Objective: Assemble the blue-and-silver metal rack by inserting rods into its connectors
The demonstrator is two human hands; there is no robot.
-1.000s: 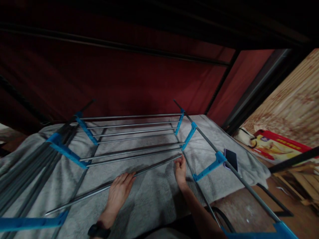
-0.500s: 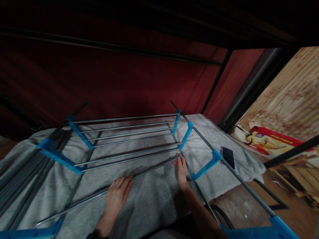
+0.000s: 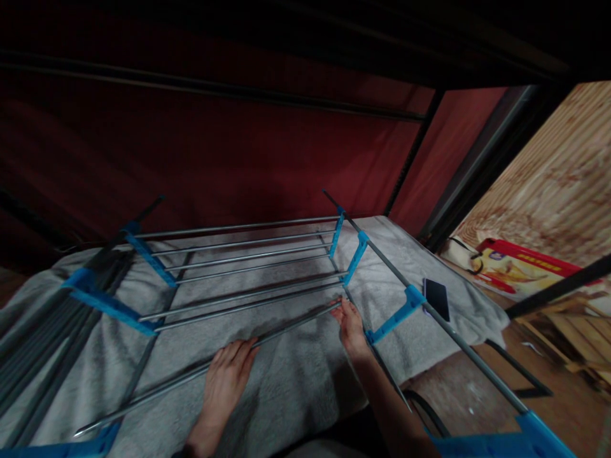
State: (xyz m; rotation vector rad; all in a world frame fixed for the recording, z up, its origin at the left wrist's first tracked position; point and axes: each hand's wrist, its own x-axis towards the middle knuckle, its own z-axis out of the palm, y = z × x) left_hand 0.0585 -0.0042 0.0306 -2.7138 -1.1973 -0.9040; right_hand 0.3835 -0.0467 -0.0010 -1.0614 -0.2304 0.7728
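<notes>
- I am watching the loose metal rod lying on the grey blanket, its long axis running from lower left up to upper right, towards the blue bracket of the drying rack.
- My right hand is pinching the rod's upper end, nearest the bracket, forearm reaching in from lower right.
- My left hand is resting flat on the rod's middle, fingers together, not wrapped round it.
</notes>
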